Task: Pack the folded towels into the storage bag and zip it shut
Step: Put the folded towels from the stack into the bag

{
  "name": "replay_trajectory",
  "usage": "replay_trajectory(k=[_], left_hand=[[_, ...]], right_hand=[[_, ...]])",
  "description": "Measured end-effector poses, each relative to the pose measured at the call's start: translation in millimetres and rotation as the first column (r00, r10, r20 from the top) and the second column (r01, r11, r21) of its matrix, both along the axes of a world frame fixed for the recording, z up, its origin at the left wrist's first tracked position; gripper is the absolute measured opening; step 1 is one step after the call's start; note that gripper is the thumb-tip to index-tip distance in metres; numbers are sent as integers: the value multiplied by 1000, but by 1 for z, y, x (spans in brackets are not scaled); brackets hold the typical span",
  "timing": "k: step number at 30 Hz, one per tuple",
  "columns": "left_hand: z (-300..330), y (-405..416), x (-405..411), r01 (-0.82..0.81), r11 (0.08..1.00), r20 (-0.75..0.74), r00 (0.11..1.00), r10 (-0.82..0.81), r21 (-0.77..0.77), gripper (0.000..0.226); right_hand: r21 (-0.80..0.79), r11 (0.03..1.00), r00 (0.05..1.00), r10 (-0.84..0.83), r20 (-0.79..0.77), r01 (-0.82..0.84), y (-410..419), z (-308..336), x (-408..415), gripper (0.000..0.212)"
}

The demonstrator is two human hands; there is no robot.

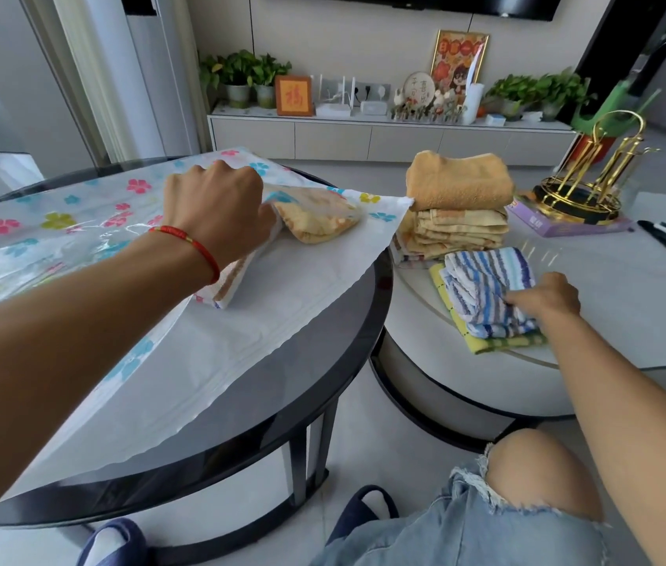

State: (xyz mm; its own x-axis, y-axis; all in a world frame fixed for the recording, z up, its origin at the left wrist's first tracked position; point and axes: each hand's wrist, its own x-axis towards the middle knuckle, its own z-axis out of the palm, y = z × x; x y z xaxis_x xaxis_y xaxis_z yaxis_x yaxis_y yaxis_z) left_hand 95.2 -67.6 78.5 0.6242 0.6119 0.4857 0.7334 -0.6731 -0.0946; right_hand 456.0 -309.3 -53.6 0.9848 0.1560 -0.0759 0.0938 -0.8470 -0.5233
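Sprawling across the dark round desk [323, 361], the flowered storage bag [78, 222] lies flat with its white mouth flap turned toward the person. One folded yellow towel [319, 216] is already inside, showing through the clear plastic near the opening. On the lighter desk [608, 312] just beside it, a stack of folded towels [459, 214] waits, orange on top, and nearer the person sits the striped blue towel [486, 288] on a yellow-green one [498, 345].

The left hand [217, 210] is closed, fingers curled and pinching the bag's upper layer by the mouth to hold it open. The right hand [543, 298] rests on the striped towel, fingers pressed down into its edge; whether they have gripped it I cannot tell.

The risk, to my eye, is lifting one-handed: the striped towel could unfold, or drag the yellow-green one along. The slack plastic mouth may also collapse or snag the towel's leading edge if the left hand's pinch loosens.
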Motion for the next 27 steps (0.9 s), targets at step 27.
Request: replay_trajectory(k=[27], left_hand=[[51,27,8,-20,999,194,981,10,51,22]], right_hand=[[823,6,530,762,-372,568,250,35,-197,42]])
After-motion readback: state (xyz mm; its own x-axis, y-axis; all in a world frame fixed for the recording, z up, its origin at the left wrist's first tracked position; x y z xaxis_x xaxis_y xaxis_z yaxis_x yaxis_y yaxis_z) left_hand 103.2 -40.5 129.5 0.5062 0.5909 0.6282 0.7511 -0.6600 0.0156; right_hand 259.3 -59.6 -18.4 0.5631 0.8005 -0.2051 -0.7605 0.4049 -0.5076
